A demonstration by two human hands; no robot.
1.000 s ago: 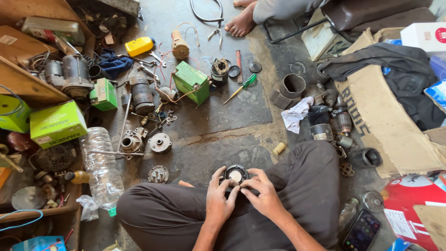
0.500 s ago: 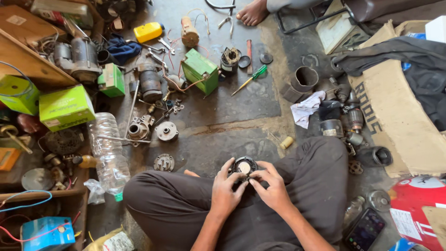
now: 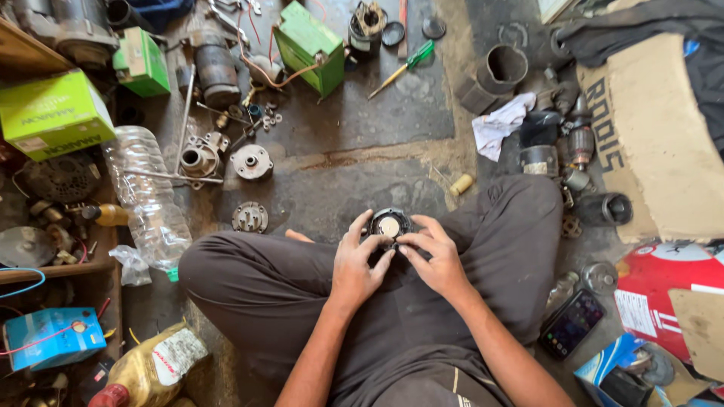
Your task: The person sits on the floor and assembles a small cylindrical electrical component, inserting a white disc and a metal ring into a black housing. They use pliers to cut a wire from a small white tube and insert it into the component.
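Nearest the camera is the person's own lap: they sit cross-legged on the floor in dark trousers, forearms coming in from the near edge. The left hand (image 3: 354, 264) and right hand (image 3: 434, 260) meet over the crossed shins, and both are closed on a round black part (image 3: 389, 224) with a pale disc in its middle. The left grip pinches the left rim with thumb and fingertips. The right grip pinches the right and near rim, with the thumbs almost touching.

My read is that this is the fiddly bit, working something at the rim of the part while it sits propped on the legs. Anything further calls for a steady two-handed hold, since nothing solid sits under it (just trouser cloth).

The part lies face up with its pale disc toward the camera. It's round, so it has no real long axis; its centre axis runs roughly straight up from the lap.

Near right on the floor is a dark phone (image 3: 571, 322), and near left a yellow oil bottle (image 3: 154, 365). Further out left lies a clear plastic bottle (image 3: 147, 200), with a small flanged disc (image 3: 250, 217) just beside the left knee. Far off are a green box (image 3: 308, 45), a green-handled screwdriver (image 3: 403, 64) and a white rag (image 3: 501, 124).
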